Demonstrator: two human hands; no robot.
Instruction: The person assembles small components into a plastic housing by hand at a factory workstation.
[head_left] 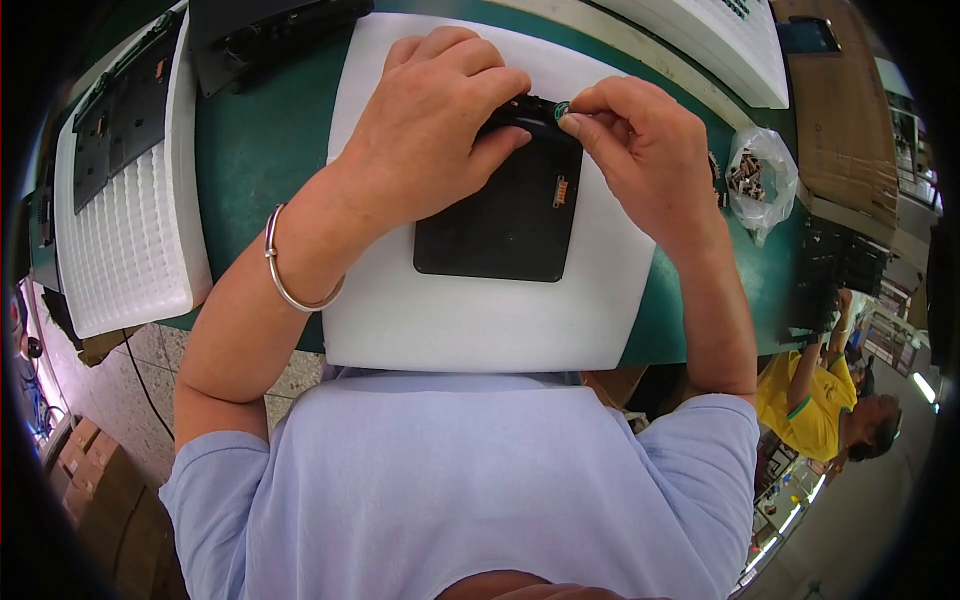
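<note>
A flat black plastic housing (496, 225) lies on a white foam sheet (480, 330), with a small copper-coloured contact piece (561, 191) near its right side. My left hand (430, 125) is closed on the housing's far edge, thumb on the near side and fingers over the top. At the far right corner of the housing, my right hand (645, 140) pinches a small green part (562, 110) between thumb and forefinger. The part touches or nearly touches the edge; its exact shape is mostly hidden by the fingertips.
A white foam tray (130, 250) holding black panels stands at the left, and a black housing (265, 35) at the far left. Right of my right hand sits a clear plastic bag (778, 180) of small metal parts. Another white tray (715, 45) lies far right; a person in yellow (815, 405) works beyond.
</note>
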